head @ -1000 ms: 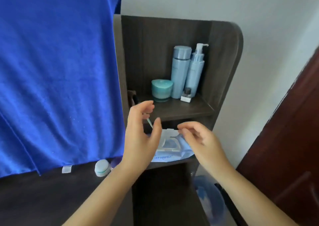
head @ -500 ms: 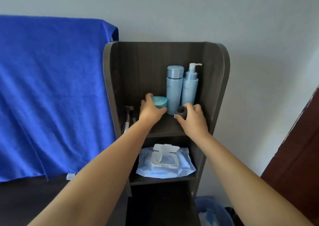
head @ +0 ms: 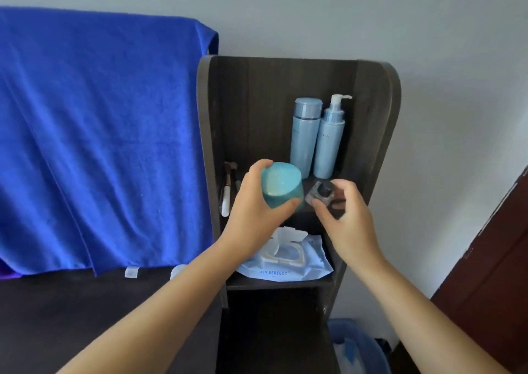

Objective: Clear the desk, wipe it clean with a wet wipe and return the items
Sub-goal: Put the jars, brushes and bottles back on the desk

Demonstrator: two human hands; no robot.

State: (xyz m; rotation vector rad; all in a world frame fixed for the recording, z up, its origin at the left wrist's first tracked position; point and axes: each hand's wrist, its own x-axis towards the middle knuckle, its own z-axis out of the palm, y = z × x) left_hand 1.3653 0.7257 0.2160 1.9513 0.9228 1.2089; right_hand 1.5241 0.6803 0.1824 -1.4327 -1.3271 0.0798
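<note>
Fingers [head: 288, 203] of left hand [head: 251, 216] curled round teal jar [head: 281, 186], right hand [head: 347, 216] pinching small dark bottle [head: 323, 192]: lift both straight off upper shelf [head: 303, 210], clear of tall bottles [head: 317, 136] behind.

Jar [head: 281, 186] in my left hand [head: 251, 216]: smooth matt plastic. Shelf unit [head: 257, 110]: dark wood-grain, matt. Towel [head: 100, 139]: fuzzy blue cloth.
</note>
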